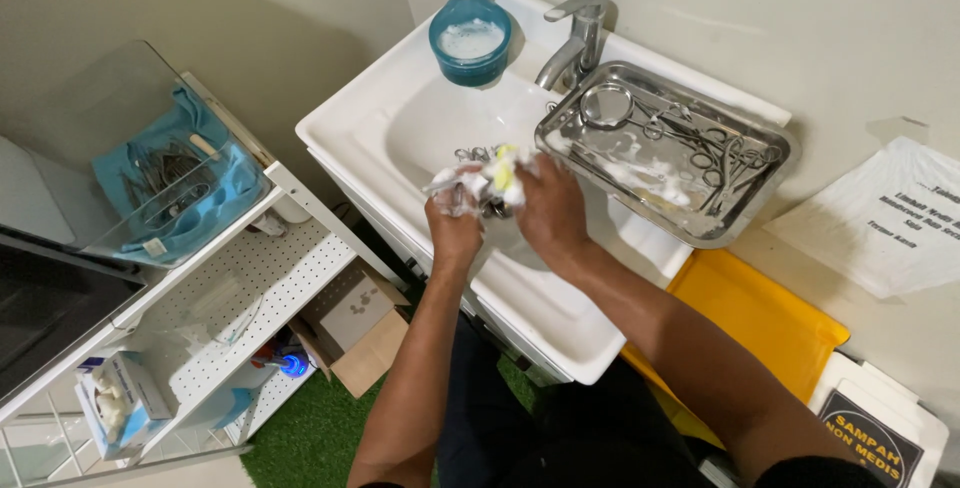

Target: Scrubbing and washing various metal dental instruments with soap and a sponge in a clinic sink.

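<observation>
White sink (pixel 400 118): left hand (pixel 455 223) gripped a soapy tool (pixel 470 180); right hand (pixel 548 203) closed on a sponge (pixel 503 170); sudsy tools filled the tray (pixel 755 203), unrinsed.

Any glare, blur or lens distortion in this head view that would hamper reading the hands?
Head view: wide-angle bending at the edges; glare on the shiny steel instrument tray and white ceramic sink; the left hand and right hand are fairly sharp, but white foam blurs what they grip, a yellowish item included.
</observation>
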